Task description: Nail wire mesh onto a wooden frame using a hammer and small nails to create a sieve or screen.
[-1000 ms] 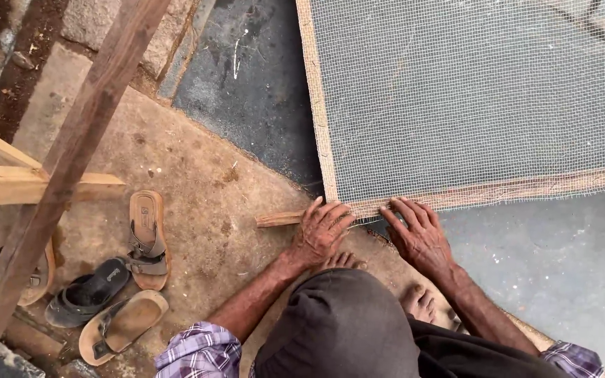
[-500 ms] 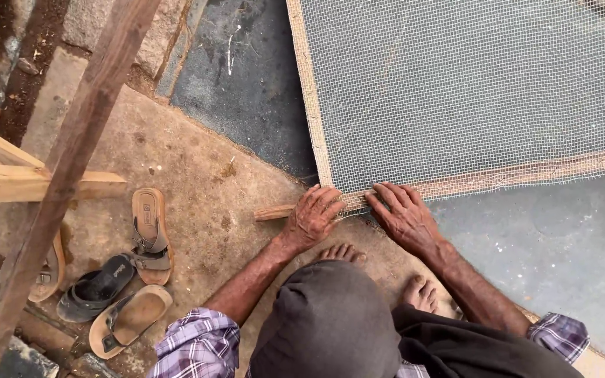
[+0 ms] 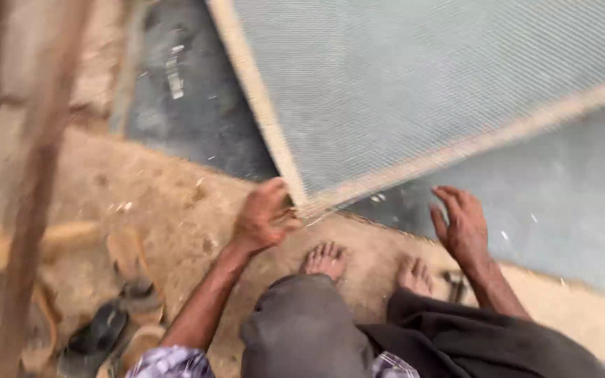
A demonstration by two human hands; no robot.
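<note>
A large wooden frame point(image 3: 260, 112) covered with fine wire mesh point(image 3: 414, 77) lies on the ground in front of me. My left hand point(image 3: 264, 217) grips the near corner of the frame, fingers curled around the wood. My right hand point(image 3: 462, 225) hovers free to the right of that corner, fingers apart, below the frame's lower rail point(image 3: 484, 143), touching nothing. My bare feet point(image 3: 325, 259) stand on the sandy ground just behind the corner. The view is motion-blurred.
Several sandals point(image 3: 117, 308) lie on the dirt at lower left. A slanted wooden pole point(image 3: 36, 182) and timber pieces cross the left side. Grey concrete floor point(image 3: 561, 203) lies under and right of the frame. A small dark object point(image 3: 455, 283) sits by my right foot.
My right hand has come off the frame's lower rail and moved right. My left hand stays on the corner. The view has swung, and the frame's rail now slants upward to the right.
</note>
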